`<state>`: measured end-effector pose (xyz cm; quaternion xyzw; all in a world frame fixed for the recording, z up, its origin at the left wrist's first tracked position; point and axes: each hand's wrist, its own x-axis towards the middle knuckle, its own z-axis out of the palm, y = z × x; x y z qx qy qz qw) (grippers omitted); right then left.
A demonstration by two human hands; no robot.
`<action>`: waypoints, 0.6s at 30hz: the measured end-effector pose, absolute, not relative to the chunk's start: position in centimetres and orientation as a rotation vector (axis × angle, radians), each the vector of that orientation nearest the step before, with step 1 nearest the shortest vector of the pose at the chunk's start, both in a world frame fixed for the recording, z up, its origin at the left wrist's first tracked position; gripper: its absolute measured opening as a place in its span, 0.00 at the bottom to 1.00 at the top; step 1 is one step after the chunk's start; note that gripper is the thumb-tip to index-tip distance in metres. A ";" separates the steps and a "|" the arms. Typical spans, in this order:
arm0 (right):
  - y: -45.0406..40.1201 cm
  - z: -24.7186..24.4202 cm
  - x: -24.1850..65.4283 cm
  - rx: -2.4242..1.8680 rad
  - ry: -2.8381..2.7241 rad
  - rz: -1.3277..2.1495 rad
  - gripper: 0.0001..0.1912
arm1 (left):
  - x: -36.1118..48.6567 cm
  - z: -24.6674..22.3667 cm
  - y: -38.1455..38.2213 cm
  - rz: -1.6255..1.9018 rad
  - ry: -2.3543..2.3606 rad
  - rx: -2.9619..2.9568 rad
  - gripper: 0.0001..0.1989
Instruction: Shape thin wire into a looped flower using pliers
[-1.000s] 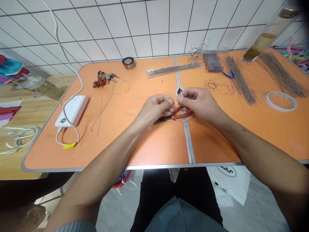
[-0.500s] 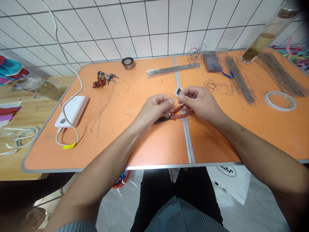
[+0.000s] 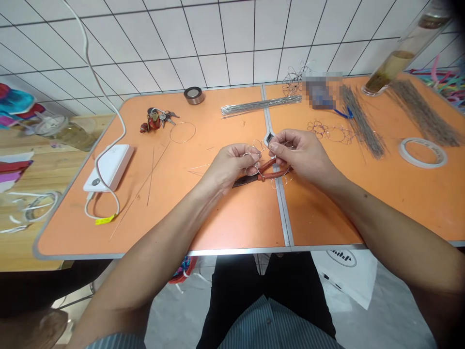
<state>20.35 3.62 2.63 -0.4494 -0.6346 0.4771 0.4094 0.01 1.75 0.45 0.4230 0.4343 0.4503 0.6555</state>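
Wire loops (image 3: 253, 164) are pinched at the fingertips, the left hand (image 3: 228, 166) and right hand (image 3: 303, 155) each closed on the work, so that the thin wire is steadied from both sides. Red-handled pliers (image 3: 262, 174) lie just beneath the grip on the orange bench (image 3: 236, 220), within easy reach. Open bench surface extends from the grip to the near edge. A wire ring (image 3: 182, 132) lies well to the left of the grip, and a flower-shaped wire piece (image 3: 329, 132) lies beyond it to the right, clear of both hands.
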 end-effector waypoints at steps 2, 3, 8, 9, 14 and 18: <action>3.6 2.6 20.4 -1.126 -1.598 1.207 0.08 | 0.0 0.4 1.8 1.018 0.974 0.928 0.08; 3.6 2.6 20.4 -1.129 -1.598 1.210 0.09 | 0.0 0.5 1.8 1.024 0.985 0.938 0.08; 3.6 2.6 20.3 -1.165 -1.604 1.207 0.11 | 0.2 0.8 1.4 1.099 1.081 1.123 0.06; 3.6 2.6 20.3 -1.170 -1.600 1.204 0.11 | 0.3 0.8 1.3 1.109 1.084 1.136 0.06; 3.4 2.8 20.3 -1.172 -1.546 1.196 0.13 | 0.4 0.7 1.3 1.143 1.071 1.113 0.08; 3.4 2.7 20.3 -1.165 -1.558 1.193 0.13 | 0.3 0.8 1.3 1.152 1.100 1.175 0.08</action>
